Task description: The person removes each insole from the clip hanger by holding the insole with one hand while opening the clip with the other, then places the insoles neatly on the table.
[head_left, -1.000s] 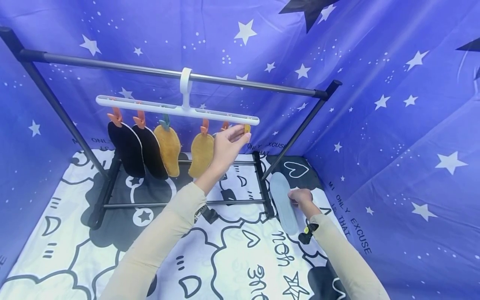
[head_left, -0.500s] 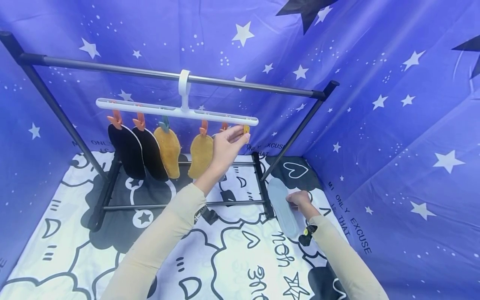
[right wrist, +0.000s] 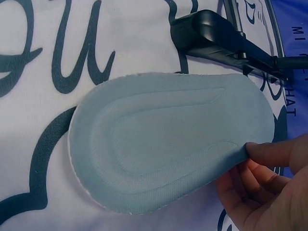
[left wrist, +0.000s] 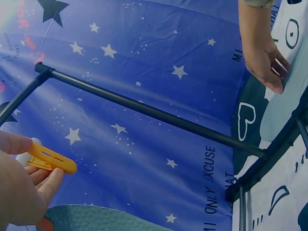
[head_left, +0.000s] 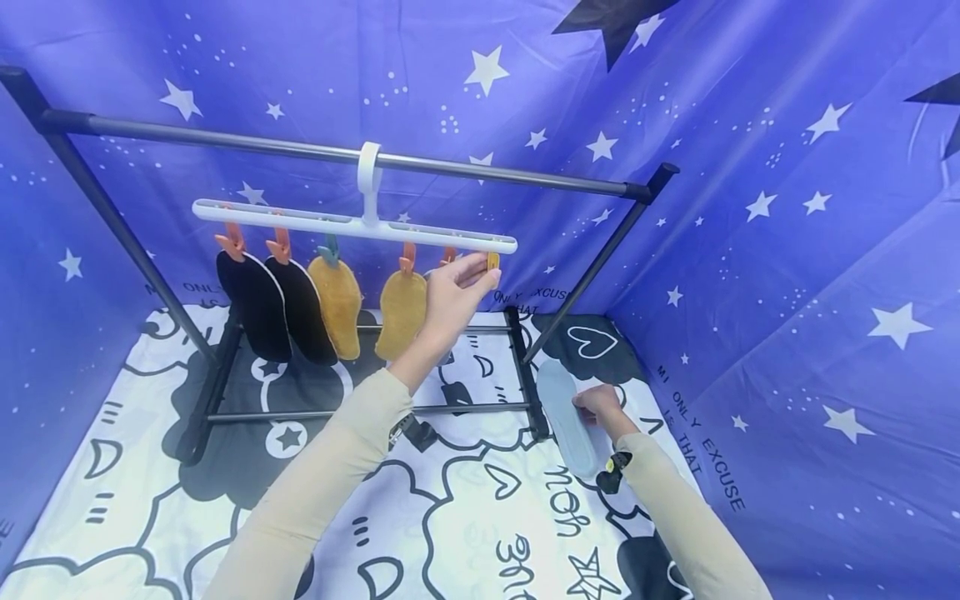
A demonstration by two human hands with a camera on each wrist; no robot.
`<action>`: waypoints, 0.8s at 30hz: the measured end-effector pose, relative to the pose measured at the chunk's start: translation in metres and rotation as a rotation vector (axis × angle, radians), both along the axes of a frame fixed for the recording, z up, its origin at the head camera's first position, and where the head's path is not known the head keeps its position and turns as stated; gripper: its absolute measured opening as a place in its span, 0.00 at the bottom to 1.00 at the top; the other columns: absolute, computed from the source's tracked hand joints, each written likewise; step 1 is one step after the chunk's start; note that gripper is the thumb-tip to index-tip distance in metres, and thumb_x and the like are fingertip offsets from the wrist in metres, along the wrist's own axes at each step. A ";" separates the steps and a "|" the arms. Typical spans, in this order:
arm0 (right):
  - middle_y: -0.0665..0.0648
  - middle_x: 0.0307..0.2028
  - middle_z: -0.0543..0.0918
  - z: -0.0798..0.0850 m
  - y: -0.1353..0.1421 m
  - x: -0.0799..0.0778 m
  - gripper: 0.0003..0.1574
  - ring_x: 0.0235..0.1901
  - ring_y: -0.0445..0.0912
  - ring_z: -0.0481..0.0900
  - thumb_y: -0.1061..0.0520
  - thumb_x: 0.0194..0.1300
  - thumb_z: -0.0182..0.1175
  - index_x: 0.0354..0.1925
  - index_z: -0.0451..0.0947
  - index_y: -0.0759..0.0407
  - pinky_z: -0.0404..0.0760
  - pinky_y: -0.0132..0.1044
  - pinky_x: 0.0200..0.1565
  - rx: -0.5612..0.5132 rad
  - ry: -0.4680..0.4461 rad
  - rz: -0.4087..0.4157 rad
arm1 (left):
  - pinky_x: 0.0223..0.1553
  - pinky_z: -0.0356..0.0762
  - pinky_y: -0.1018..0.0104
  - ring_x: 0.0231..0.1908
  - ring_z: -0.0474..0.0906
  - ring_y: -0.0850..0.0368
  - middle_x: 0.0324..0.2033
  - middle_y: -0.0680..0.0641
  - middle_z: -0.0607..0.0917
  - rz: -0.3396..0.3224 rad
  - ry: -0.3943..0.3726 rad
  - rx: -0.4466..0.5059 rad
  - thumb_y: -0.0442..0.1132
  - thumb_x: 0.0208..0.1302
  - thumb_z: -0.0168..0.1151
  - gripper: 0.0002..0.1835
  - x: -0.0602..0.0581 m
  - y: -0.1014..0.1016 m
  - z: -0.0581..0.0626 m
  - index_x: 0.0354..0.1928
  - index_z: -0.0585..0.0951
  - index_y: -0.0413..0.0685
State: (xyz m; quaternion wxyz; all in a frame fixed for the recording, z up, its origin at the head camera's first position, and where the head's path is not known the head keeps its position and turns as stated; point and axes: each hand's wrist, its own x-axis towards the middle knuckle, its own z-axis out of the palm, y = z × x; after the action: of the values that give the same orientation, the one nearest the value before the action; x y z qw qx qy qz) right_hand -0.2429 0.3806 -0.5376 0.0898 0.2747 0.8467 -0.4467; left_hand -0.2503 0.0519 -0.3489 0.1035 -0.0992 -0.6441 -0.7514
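Observation:
A white hanger (head_left: 300, 218) hooks over the rail of a black rack, with several clips along its bar. At its right end my left hand (head_left: 450, 292) pinches a yellow clip (left wrist: 53, 160) between thumb and fingers. My right hand (head_left: 600, 402) grips the edge of a light blue-grey insole (right wrist: 168, 139), thumb on top and fingers beneath, right of the rack's foot. Black insoles (head_left: 255, 304) and mustard insoles (head_left: 336, 304) hang from orange and green clips. Another blue-grey insole (left wrist: 106, 219) shows below the left hand in the left wrist view, its top hidden.
The black metal rack (head_left: 510, 172) stands on a white cloth (head_left: 450, 533) with black cartoon prints. Its slanted right post (head_left: 592, 267) rises between the two hands. A blue curtain (head_left: 765, 250) with stars closes off the back and sides.
The right hand and its insole have shifted slightly left and down in the head view. The left hand stays at the yellow clip.

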 end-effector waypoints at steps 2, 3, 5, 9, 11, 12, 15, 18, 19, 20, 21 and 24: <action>0.51 0.16 0.79 0.000 0.000 0.000 0.05 0.19 0.42 0.76 0.68 0.55 0.63 0.31 0.75 0.66 0.79 0.33 0.23 0.010 -0.006 0.006 | 0.57 0.83 0.68 0.57 0.84 0.43 0.56 0.34 0.85 0.001 0.002 0.000 0.30 0.66 0.67 0.20 0.000 0.000 0.000 0.59 0.80 0.32; 0.52 0.16 0.79 0.001 0.000 0.000 0.05 0.19 0.42 0.76 0.68 0.55 0.63 0.31 0.75 0.66 0.79 0.33 0.23 0.010 -0.008 0.006 | 0.57 0.83 0.68 0.57 0.84 0.43 0.56 0.34 0.85 0.002 0.002 -0.001 0.30 0.66 0.67 0.20 0.000 0.000 0.000 0.59 0.80 0.32; 0.52 0.16 0.79 0.001 0.000 -0.001 0.05 0.19 0.42 0.76 0.68 0.55 0.63 0.31 0.75 0.66 0.79 0.34 0.23 0.011 -0.014 0.009 | 0.57 0.83 0.68 0.57 0.84 0.43 0.56 0.34 0.85 0.002 0.003 -0.002 0.31 0.66 0.67 0.20 0.000 0.001 0.000 0.59 0.80 0.32; 0.52 0.16 0.79 0.002 0.000 -0.002 0.05 0.19 0.42 0.76 0.68 0.56 0.64 0.30 0.76 0.66 0.80 0.34 0.24 0.010 -0.029 0.008 | 0.57 0.83 0.69 0.57 0.84 0.44 0.56 0.34 0.85 -0.002 0.004 -0.003 0.31 0.66 0.67 0.20 -0.001 0.001 -0.001 0.59 0.80 0.32; 0.52 0.16 0.79 0.002 0.000 -0.003 0.05 0.19 0.42 0.76 0.68 0.56 0.64 0.30 0.76 0.66 0.80 0.34 0.24 0.011 -0.033 0.009 | 0.57 0.83 0.69 0.57 0.84 0.44 0.56 0.34 0.85 -0.004 0.006 -0.003 0.31 0.67 0.67 0.20 -0.002 0.001 -0.001 0.59 0.80 0.32; 0.52 0.16 0.79 0.001 0.001 -0.003 0.05 0.19 0.42 0.76 0.68 0.56 0.64 0.29 0.76 0.66 0.80 0.35 0.24 0.013 -0.035 0.011 | 0.57 0.83 0.69 0.57 0.85 0.44 0.56 0.34 0.85 -0.005 0.005 -0.004 0.31 0.67 0.67 0.20 -0.002 0.001 -0.001 0.59 0.80 0.32; 0.51 0.16 0.79 0.000 0.002 -0.004 0.04 0.19 0.43 0.77 0.67 0.56 0.64 0.30 0.77 0.66 0.81 0.35 0.24 0.024 -0.044 0.016 | 0.57 0.83 0.69 0.57 0.85 0.44 0.56 0.34 0.85 -0.004 0.002 -0.003 0.32 0.66 0.68 0.20 -0.002 0.001 0.000 0.59 0.81 0.33; 0.51 0.16 0.79 -0.002 0.003 -0.005 0.04 0.19 0.43 0.77 0.67 0.56 0.65 0.31 0.78 0.67 0.82 0.35 0.24 0.042 -0.060 0.021 | 0.57 0.83 0.68 0.57 0.85 0.44 0.56 0.34 0.85 -0.005 0.000 -0.001 0.32 0.66 0.68 0.20 -0.002 0.001 -0.001 0.59 0.81 0.33; 0.51 0.16 0.79 -0.002 0.003 -0.005 0.05 0.19 0.43 0.78 0.67 0.56 0.65 0.32 0.78 0.68 0.82 0.35 0.24 0.046 -0.065 0.025 | 0.57 0.83 0.68 0.57 0.85 0.44 0.56 0.34 0.85 -0.005 0.001 0.001 0.32 0.66 0.68 0.20 -0.002 0.001 -0.001 0.59 0.81 0.33; 0.51 0.16 0.80 -0.002 0.003 -0.005 0.05 0.19 0.43 0.78 0.67 0.56 0.65 0.32 0.79 0.68 0.82 0.35 0.24 0.047 -0.068 0.026 | 0.57 0.83 0.68 0.57 0.85 0.44 0.56 0.34 0.85 -0.005 0.001 0.000 0.32 0.66 0.68 0.20 -0.002 0.001 -0.001 0.59 0.81 0.33; 0.51 0.15 0.80 -0.003 0.004 -0.005 0.05 0.19 0.43 0.78 0.67 0.56 0.65 0.33 0.79 0.70 0.83 0.35 0.24 0.047 -0.069 0.030 | 0.57 0.83 0.68 0.57 0.85 0.44 0.56 0.34 0.85 -0.006 0.001 0.001 0.32 0.66 0.68 0.21 -0.002 0.001 -0.001 0.59 0.81 0.33; 0.51 0.15 0.80 -0.002 0.004 -0.005 0.06 0.19 0.43 0.78 0.68 0.55 0.65 0.33 0.79 0.70 0.84 0.36 0.24 0.047 -0.072 0.032 | 0.57 0.83 0.69 0.57 0.85 0.44 0.56 0.34 0.85 -0.009 0.001 0.002 0.32 0.66 0.68 0.21 -0.002 0.001 -0.001 0.59 0.80 0.33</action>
State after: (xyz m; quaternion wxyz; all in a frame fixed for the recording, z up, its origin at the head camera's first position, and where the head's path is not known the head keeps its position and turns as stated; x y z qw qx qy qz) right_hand -0.2476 0.3843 -0.5400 0.1208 0.2791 0.8575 -0.4151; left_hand -0.2519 0.0524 -0.3495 0.1007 -0.1025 -0.6430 -0.7523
